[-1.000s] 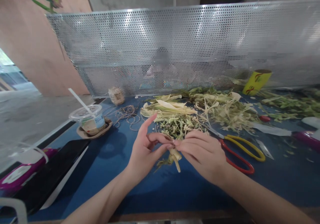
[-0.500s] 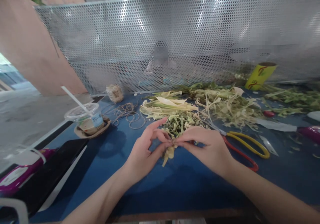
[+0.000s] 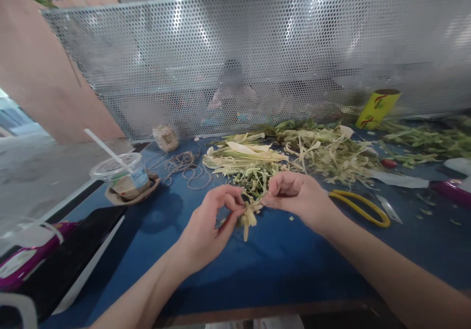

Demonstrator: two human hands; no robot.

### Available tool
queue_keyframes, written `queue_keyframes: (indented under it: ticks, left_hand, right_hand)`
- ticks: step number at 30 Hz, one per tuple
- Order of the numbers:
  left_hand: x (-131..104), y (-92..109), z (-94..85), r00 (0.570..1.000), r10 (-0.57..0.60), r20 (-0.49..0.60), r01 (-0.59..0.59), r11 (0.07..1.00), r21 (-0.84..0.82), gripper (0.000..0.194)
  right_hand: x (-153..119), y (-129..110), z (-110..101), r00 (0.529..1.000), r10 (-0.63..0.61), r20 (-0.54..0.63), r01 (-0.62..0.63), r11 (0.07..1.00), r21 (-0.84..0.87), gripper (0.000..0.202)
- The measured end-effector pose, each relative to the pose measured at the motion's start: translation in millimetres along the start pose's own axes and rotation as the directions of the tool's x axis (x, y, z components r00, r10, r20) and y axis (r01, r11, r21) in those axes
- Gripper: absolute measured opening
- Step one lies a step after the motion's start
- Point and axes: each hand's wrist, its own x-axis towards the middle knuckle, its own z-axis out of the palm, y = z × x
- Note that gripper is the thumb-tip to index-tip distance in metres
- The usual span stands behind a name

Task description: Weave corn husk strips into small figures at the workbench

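My left hand (image 3: 208, 226) pinches a small, pale, dried husk piece (image 3: 250, 218) between thumb and fingers, its loose ends hanging down. Opposite it, my right hand (image 3: 303, 200) closes thumb and fingertips at the other side of the same piece. Both hands hover just above the blue table. Right behind them lies a pile of greenish shredded scraps (image 3: 253, 177), partly covered by my fingers. Farther back are a bundle of flat cream husks (image 3: 250, 153) and a heap of husk strips (image 3: 327, 152).
Yellow-and-red-handled scissors (image 3: 362, 206) lie at right, partly behind my right hand, beside a small blade (image 3: 389, 208) and a knife (image 3: 401, 179). At left are a plastic cup (image 3: 123, 174), loose twine (image 3: 184, 167) and a twine ball (image 3: 165, 138). A perforated metal screen (image 3: 147, 64) stands behind.
My right hand has shifted slightly up and right, with its fingers more curled. The husk piece now spreads out more between the hands. The whole view has moved slightly.
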Motion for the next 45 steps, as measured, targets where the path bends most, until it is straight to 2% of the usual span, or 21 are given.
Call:
queue_keyframes:
  ticks: [4, 7, 11, 15, 17, 21, 25, 29, 32, 35, 40, 42, 45]
  left_hand:
    - [3, 1, -0.9, 1.0, 0.005, -0.019, -0.002, 0.982, 0.189, 0.026]
    - [5, 2, -1.1, 1.0, -0.002, -0.006, 0.004, 0.951, 0.31, 0.018]
    - [4, 1, 0.2, 0.999, -0.04, 0.021, 0.03, 0.938, 0.347, 0.02]
    - [4, 3, -1.5, 0.993, -0.016, 0.119, -0.031, 0.921, 0.389, 0.02]
    - [6, 5, -4.1, 0.983, 0.012, 0.184, -0.09, 0.902, 0.421, 0.021]
    - [9, 6, -6.4, 0.954, 0.034, 0.298, -0.199, 0.816, 0.543, 0.039]
    - [10, 1, 0.4, 0.896, 0.096, 0.433, -0.374, 0.688, 0.622, 0.029]
    - [10, -3, 6.5, 0.861, 0.182, 0.474, -0.481, 0.595, 0.644, 0.024]
    - [9, -4, 6.1, 0.843, 0.198, 0.501, -0.507, 0.606, 0.613, 0.021]
    - [10, -2, 4.5, 0.845, 0.208, 0.493, -0.504, 0.619, 0.602, 0.021]
    - [9, -1, 4.8, 0.841, 0.229, 0.491, -0.515, 0.62, 0.592, 0.021]
    - [8, -1, 5.7, 0.835, 0.245, 0.492, -0.528, 0.61, 0.591, 0.02]
    - [8, -1, 6.9, 0.825, 0.275, 0.494, -0.547, 0.608, 0.576, 0.02]
  right_hand:
    - [2, 6, 1, 0.996, 0.004, 0.093, 0.0, 0.999, -0.044, 0.02]
    - [2, 8, 3, 0.984, -0.035, 0.173, 0.067, 0.981, -0.183, 0.022]
    - [-1, 7, 5, 0.976, -0.081, 0.201, 0.169, 0.864, -0.474, 0.019]
    - [-2, 6, 4, 0.975, -0.095, 0.203, 0.203, 0.76, -0.618, 0.027]
    - [-2, 8, 4, 0.975, -0.092, 0.204, 0.201, 0.762, -0.615, 0.025]
    - [-1, 10, 6, 0.975, -0.057, 0.214, 0.169, 0.814, -0.556, 0.025]
    - [-1, 8, 8, 0.975, 0.0, 0.222, 0.113, 0.863, -0.493, 0.025]
    - [0, 7, 7, 0.967, 0.047, 0.25, 0.066, 0.902, -0.426, 0.028]
    - [1, 10, 4, 0.959, 0.068, 0.274, 0.057, 0.905, -0.422, 0.025]
    - [1, 12, 2, 0.94, 0.093, 0.329, 0.066, 0.895, -0.441, 0.023]
    - [1, 12, 3, 0.908, 0.108, 0.405, 0.079, 0.905, -0.419, 0.032]
    - [0, 13, 5, 0.92, 0.103, 0.379, 0.062, 0.914, -0.4, 0.033]
    - [0, 15, 9, 0.949, 0.017, 0.316, 0.117, 0.91, -0.399, 0.032]
